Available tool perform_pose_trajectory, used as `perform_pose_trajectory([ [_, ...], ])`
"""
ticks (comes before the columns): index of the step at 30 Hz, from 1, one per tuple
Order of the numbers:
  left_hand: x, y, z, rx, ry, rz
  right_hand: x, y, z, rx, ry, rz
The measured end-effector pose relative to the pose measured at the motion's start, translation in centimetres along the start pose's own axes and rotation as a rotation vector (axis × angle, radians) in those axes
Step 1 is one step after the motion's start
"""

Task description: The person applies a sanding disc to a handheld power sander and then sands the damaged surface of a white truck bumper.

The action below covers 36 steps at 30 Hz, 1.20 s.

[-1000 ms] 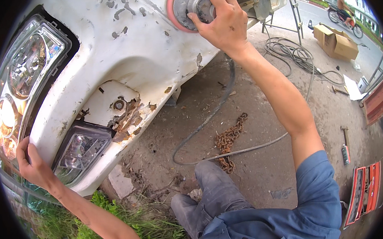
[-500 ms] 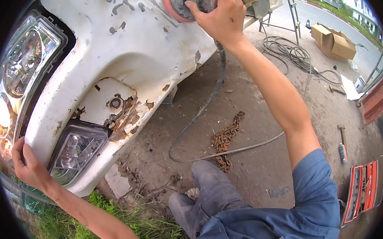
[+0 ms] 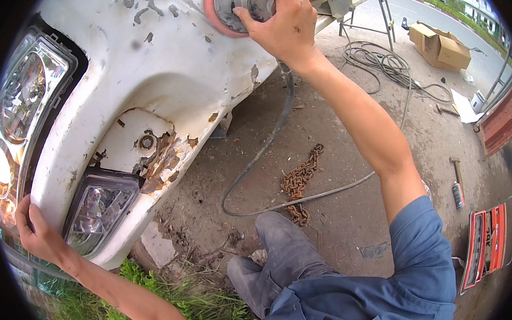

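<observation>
My right hand (image 3: pixel 288 28) is closed around a round disc sander (image 3: pixel 253 5) with a reddish-rimmed pad, laid against the white vehicle bumper (image 3: pixel 175 54). From below that hand a dark hose (image 3: pixel 269 142) hangs and curves over the ground. At the left, my left hand (image 3: pixel 40 232) curls its fingers round the bumper's edge, between the headlight (image 3: pixel 30 96) and the lower lamp (image 3: pixel 99 209). Part of those fingers is hidden. Grey scuffed patches mark the panel near the sander. Rusted, flaking metal (image 3: pixel 162 162) surrounds the bumper's lower corner, beside a bolt (image 3: pixel 147 142).
A rusty chain (image 3: pixel 296 184) lies on the ground by my knees, next to the hose. Further right are coiled cable (image 3: pixel 378 61), an open cardboard box (image 3: pixel 438 46), a hammer (image 3: pixel 455 170), a spray can (image 3: pixel 458 196) and a red grille panel (image 3: pixel 485 243). Grass (image 3: pixel 136 296) grows below the bumper.
My view has shifted slightly, so most things appear a little further left. The sander, still in my right hand, sits slightly lower in view. My left hand stays at the bumper edge.
</observation>
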<state>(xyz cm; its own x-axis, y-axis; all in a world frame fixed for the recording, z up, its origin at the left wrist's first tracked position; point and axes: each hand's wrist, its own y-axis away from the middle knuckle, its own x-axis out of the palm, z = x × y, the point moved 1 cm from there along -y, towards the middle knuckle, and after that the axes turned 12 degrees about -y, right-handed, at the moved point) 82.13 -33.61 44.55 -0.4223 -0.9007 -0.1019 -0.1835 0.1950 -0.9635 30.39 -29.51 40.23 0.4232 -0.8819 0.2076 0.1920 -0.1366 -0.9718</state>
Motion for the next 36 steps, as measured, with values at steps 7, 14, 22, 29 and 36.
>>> perform_pose_trajectory([
  [7,-0.1,0.1,-0.6,-0.017,-0.016,-0.004,0.2,-0.5,-0.2,-0.015,-0.007,-0.028],
  [14,-0.1,0.2,-0.6,-0.036,-0.011,0.002,0.7,-0.8,0.0,0.017,-0.003,-0.066],
  [22,0.0,0.0,-0.2,-0.012,-0.022,0.004,-0.5,1.4,0.0,0.103,-0.022,0.017],
  [29,0.3,-0.2,0.2,0.027,0.002,0.003,-0.2,3.2,-1.5,0.094,0.007,-0.045],
  [36,-0.2,-0.2,-0.4,0.011,-0.03,0.006,0.0,4.2,0.2,0.204,0.005,-0.011],
])
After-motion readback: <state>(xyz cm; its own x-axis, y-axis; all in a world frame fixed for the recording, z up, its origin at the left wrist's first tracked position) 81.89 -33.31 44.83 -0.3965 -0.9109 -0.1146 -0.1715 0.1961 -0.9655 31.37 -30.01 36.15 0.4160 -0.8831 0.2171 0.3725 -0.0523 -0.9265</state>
